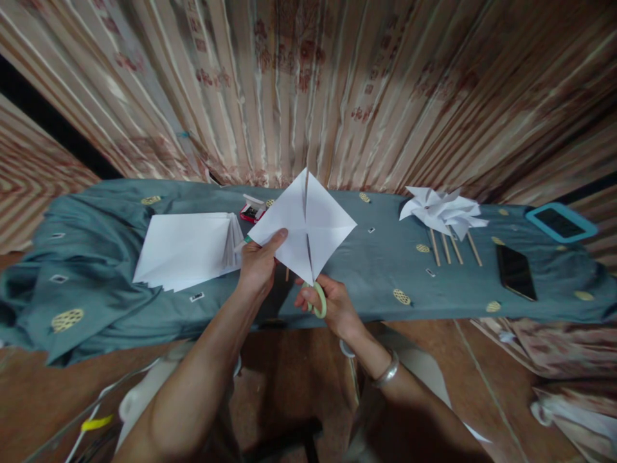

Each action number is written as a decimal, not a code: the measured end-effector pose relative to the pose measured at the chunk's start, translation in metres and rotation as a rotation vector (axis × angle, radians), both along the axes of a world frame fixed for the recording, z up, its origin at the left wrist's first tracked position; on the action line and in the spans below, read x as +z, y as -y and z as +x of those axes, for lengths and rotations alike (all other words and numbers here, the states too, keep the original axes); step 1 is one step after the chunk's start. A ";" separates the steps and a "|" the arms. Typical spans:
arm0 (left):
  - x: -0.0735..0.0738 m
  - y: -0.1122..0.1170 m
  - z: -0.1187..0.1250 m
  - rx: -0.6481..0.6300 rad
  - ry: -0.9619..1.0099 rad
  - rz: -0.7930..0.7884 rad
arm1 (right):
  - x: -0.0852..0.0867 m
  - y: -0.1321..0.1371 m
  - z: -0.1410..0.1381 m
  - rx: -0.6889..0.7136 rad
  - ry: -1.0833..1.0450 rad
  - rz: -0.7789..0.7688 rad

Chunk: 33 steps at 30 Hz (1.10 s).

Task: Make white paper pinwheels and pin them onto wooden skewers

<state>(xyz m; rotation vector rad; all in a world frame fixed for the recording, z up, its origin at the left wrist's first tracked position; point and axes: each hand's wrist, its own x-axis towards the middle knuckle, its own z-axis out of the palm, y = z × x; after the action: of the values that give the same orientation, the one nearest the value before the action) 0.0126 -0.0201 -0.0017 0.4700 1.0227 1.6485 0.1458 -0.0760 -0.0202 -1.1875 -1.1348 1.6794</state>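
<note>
A white square paper (330,222) is held up over the table, turned so one corner points toward me. My left hand (258,263) pinches its left side, thumb on top. Slits run in from the far corner and the near corner toward the middle. My right hand (332,302) is wrapped round the pale green handles of a pair of scissors (320,302) at the near corner. The scissor blades are mostly hidden at the near slit. A stack of white paper sheets (186,247) lies to the left of my left hand.
Several white paper pinwheels (438,209) on wooden sticks lie on the right of the green patterned cloth (380,270). Beyond them are a black phone (515,271) and a blue-framed tablet (562,223). A small red box (253,209) stands behind the paper. A curtain (289,96) hangs behind the table.
</note>
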 end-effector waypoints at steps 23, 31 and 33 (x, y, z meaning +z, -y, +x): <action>0.015 0.002 -0.040 -0.113 -0.499 0.038 | -0.002 -0.008 0.037 0.187 0.031 -0.093; 0.003 0.001 -0.052 -0.217 -0.590 -0.026 | -0.001 -0.010 0.053 0.302 0.048 -0.090; 0.002 -0.001 -0.055 -0.187 -0.552 -0.041 | 0.001 -0.011 0.056 0.299 0.033 -0.076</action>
<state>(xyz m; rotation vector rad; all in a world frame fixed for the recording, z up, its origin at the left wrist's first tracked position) -0.0427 -0.0193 0.0006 0.9975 1.3614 1.3533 0.2022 -0.0650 -0.0187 -1.1385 -1.3316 1.9468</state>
